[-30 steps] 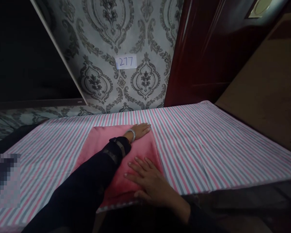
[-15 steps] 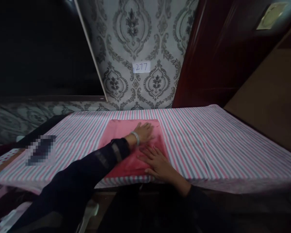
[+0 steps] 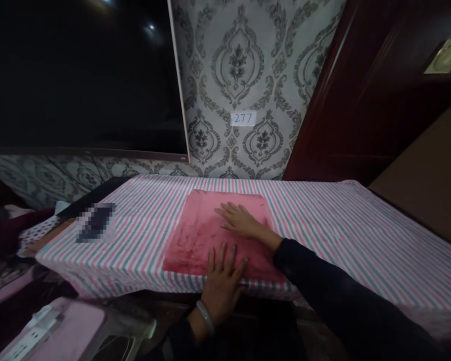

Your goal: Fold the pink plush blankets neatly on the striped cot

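A pink-red plush cloth (image 3: 195, 225), folded into a flat rectangle, lies on the striped tablecloth (image 3: 323, 225) close to the table's front edge. My left hand (image 3: 223, 281), with a bracelet at the wrist, rests on the near edge of the cloth, its fingers spread and pointing forward. Farther back, my right hand (image 3: 240, 220) reaches in from the right and lies flat on the cloth, fingers stretched out to the left. Neither hand grips anything. Darker streaks mark the plush where its pile is brushed.
A blurred-out dark object (image 3: 96, 222) lies on the tablecloth at the left. Below it stand a pink stool (image 3: 78, 321) and a white power strip (image 3: 32, 341). Behind the table are a large screen (image 3: 82, 80) and a patterned wall bearing a paper label (image 3: 243, 118).
My left hand has drawn back from the far part of the cloth to its near edge. My right hand has moved forward across the cloth. The camera view has shifted left.
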{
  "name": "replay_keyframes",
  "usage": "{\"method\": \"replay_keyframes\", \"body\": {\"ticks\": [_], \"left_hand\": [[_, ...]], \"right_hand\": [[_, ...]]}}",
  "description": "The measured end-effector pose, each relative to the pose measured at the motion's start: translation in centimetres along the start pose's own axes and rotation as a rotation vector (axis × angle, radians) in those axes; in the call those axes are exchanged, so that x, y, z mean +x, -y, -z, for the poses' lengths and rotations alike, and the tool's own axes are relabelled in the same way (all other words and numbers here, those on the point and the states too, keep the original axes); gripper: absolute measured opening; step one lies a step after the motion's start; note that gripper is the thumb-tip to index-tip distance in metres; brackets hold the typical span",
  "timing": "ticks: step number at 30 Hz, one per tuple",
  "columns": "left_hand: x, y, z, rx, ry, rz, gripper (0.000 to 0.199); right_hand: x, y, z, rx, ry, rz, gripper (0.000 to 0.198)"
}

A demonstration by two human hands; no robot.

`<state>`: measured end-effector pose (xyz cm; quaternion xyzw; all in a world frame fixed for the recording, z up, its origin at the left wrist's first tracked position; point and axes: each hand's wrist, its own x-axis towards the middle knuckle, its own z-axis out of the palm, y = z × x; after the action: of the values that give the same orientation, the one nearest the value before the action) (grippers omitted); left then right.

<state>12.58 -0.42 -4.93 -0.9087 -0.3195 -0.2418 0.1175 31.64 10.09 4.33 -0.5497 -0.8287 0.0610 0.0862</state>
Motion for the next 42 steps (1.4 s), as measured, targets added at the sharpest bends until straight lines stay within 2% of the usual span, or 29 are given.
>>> {"method": "replay_keyframes", "body": {"ticks": [2,5,11,14,18,21,24,28,32,38,42], "left_hand": [[-0.2,0.0,-0.6,-0.005,-0.035,-0.013,0.073],[-0.6,0.4,-1.1,-0.008,-0.059,-0.025,0.071],[-0.8,-0.1,-1.3,-0.049,-0.033,0.006,0.069],[-0.4,0.3,0.2,-0.117,0.005,-0.007,0.067],[0.9,3.9,3.9,-0.14,-0.062,0.058,0.053],[1.7,7.4,5.7,-0.035,-0.13,0.217,0.045],[1.4,9.5,4.9,0.066,-0.1,0.32,0.053],[-0.1,9.6,2.1,0.115,-0.063,0.398,0.056],[-0.8,9.0,0.9,0.1,-0.091,0.443,0.052],[-0.8,9.1,1.4,0.066,-0.125,0.455,0.053],[-1.0,9.0,1.5,0.063,-0.127,0.449,0.054]], "right_hand": [[1.9,-0.6,-0.9,-0.063,0.04,-0.081,0.065],[3.1,-1.7,-2.3,-0.099,-0.008,-0.172,0.063],[2.8,-2.5,-3.3,-0.111,-0.061,-0.189,0.061],[2.8,-2.8,-2.6,-0.079,0.013,-0.203,0.062],[4.0,-1.5,-0.7,-0.023,0.147,-0.242,0.066],[5.9,1.5,0.1,0.0,0.103,-0.091,0.065],[8.3,4.8,-0.8,0.013,0.101,0.102,0.062],[11.4,6.1,-2.9,-0.038,0.164,0.164,0.063],[14.3,4.5,-3.7,-0.01,0.171,0.118,0.063],[18.9,2.7,-4.5,0.144,0.185,-0.055,0.06],[20.6,1.8,-5.6,0.197,0.154,-0.086,0.064]]}}
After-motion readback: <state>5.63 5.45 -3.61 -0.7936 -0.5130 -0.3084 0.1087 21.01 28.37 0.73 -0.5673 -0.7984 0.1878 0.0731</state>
